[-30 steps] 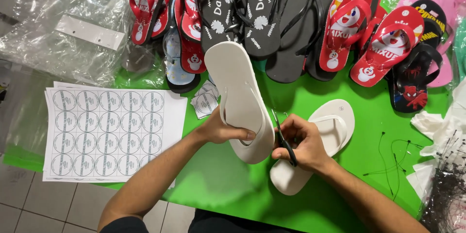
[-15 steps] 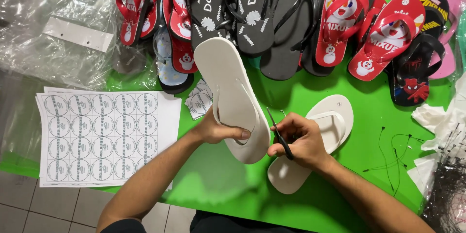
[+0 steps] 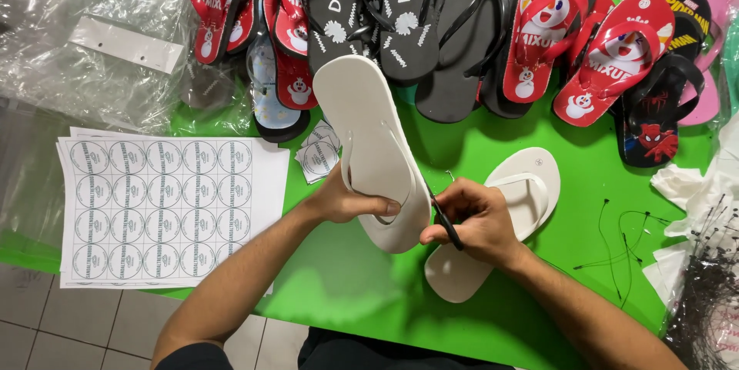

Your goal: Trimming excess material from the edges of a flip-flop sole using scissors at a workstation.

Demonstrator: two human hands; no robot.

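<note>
- Work in hand looked like tagging or trimming at the strap of a white flip-flop (image 3: 375, 150), held sole-up above the green table (image 3: 493, 150).
- The left hand (image 3: 348, 202) was closed around the sandal's narrow end, thumb pressed across the edge and fingers hidden beneath.
- The right hand (image 3: 476, 220) was curled shut on a slim dark tool (image 3: 445, 224), its tip touching the sandal's rim; whether it was scissors or a tagging needle could not be told.
- The second white flip-flop (image 3: 508, 208) lay strap-up on the table just beside the right hand, partly under it.
- A sheet of round stickers (image 3: 165, 208) lay to the left, a few cut labels (image 3: 315, 156) near the held sandal, and finished coloured sandals (image 3: 570, 39) lined the far edge.
- Judged from this, the next move called for a steady left grip while the tool tip worked precisely at the edge without slipping.
</note>
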